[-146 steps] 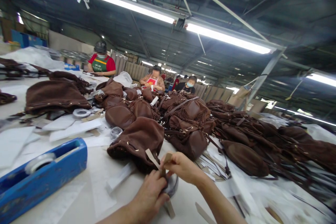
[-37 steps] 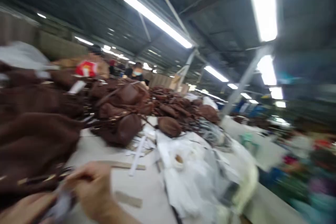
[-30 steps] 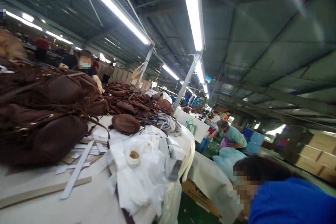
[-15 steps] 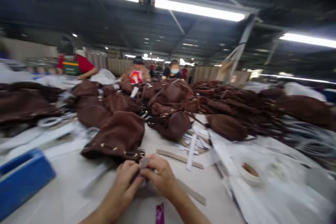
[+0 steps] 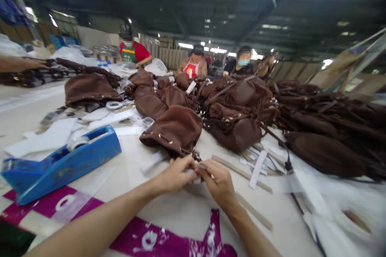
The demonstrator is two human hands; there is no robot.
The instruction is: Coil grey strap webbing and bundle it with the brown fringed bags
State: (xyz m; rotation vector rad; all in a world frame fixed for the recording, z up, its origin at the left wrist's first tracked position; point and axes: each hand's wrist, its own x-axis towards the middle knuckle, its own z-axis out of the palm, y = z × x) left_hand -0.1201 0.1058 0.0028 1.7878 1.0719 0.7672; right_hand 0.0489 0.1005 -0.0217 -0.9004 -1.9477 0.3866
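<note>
A dark brown drawstring bag [image 5: 177,126] with metal eyelets lies on the table just beyond my hands. My left hand [image 5: 180,173] is closed in a pinch close to the bag's near right corner. My right hand [image 5: 217,180] meets it fingertip to fingertip, with thumb and fingers pressed on a small greyish-brown strip [image 5: 202,166]. Dark metal hardware [image 5: 196,155] shows just above the fingertips. What the left fingers pinch is hidden behind them.
A blue tape dispenser [image 5: 69,160] stands at left on purple printed material [image 5: 150,237]. Piled brown bags [image 5: 238,128] fill the table's far side. Flat strips [image 5: 255,211] and a white piece [image 5: 258,168] lie at right. Co-workers [image 5: 193,64] are across the table; another person's arm [image 5: 21,64] reaches in from the left.
The view has swung left and tilted down, so the bag and hands appear further right, and more of the dispenser and purple material shows. Both hands stay together by the bag's corner.
</note>
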